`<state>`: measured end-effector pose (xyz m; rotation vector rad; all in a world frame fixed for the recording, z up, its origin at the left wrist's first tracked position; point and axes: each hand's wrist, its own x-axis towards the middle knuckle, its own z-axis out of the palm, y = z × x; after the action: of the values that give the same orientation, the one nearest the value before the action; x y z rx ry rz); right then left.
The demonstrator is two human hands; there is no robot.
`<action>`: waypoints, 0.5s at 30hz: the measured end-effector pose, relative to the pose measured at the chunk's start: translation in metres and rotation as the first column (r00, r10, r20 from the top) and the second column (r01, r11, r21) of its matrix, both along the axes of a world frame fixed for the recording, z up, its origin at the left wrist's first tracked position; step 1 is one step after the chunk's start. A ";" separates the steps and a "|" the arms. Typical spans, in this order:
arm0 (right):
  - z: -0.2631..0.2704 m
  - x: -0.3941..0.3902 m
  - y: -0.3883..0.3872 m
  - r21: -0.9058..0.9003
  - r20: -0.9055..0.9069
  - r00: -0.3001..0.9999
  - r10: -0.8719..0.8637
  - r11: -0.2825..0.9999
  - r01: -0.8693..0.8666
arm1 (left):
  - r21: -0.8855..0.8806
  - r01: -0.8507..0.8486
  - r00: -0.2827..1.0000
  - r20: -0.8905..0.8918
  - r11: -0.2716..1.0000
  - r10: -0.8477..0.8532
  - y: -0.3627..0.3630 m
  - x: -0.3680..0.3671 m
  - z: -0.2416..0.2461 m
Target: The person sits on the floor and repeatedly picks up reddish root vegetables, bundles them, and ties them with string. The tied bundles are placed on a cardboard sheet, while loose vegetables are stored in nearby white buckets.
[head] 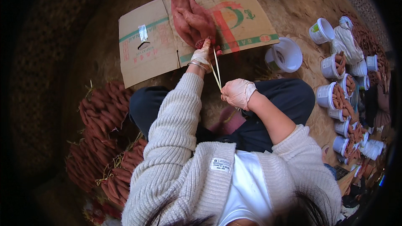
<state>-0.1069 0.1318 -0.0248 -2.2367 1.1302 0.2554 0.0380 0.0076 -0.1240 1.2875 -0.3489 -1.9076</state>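
A red mesh bag of sweet potatoes [193, 18] lies on a flattened cardboard sheet [147, 66] in front of me. My left hand [202, 53], in a thin pale glove, grips the bag's gathered end. From there a pale yellow tie strip [218, 72] runs as two strands to my right hand [238, 93]. That hand, gloved too, is closed on the strands and pulls them straight above my right leg. The part of the strip inside my left hand is hidden.
Filled red mesh bags [100, 110] with yellow ties are piled at my left. An open white bucket [287, 55] stands by the cardboard's right corner. Further right are several white buckets [326, 95] with sweet potatoes, a white sack [347, 44] and stacked lids [372, 149].
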 end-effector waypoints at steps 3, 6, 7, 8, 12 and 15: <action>0.003 0.008 0.001 0.029 -0.080 0.995 0.054 0.998 -0.052 | 0.020 -0.026 1.000 0.007 0.999 0.026 -0.002 0.000 -0.001; -0.017 0.007 0.005 0.030 -0.149 0.989 -0.010 0.999 0.015 | 0.076 -0.037 0.995 -0.086 0.996 0.044 0.006 -0.004 -0.004; -0.024 0.005 0.002 0.010 -0.173 0.984 -0.044 0.999 0.047 | 0.073 -0.029 0.990 -0.134 0.997 0.039 0.008 -0.007 -0.003; -0.028 0.001 -0.002 0.140 -0.263 0.957 -0.121 0.977 0.162 | 0.090 0.010 0.969 -0.246 0.996 0.012 0.020 -0.007 -0.004; -0.013 -0.021 -0.036 0.379 -0.163 0.957 -0.242 0.880 0.287 | 0.106 0.006 0.985 -0.173 0.994 0.012 0.047 0.006 -0.013; -0.026 -0.028 -0.070 0.173 0.140 0.775 -0.616 0.786 0.593 | 0.054 -0.002 0.999 -0.055 0.999 0.005 0.054 0.001 0.000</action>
<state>-0.1348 0.0621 -0.0512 -1.6330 1.6081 -0.1573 0.0388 0.0616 -0.1245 1.2674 -0.2687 -1.9572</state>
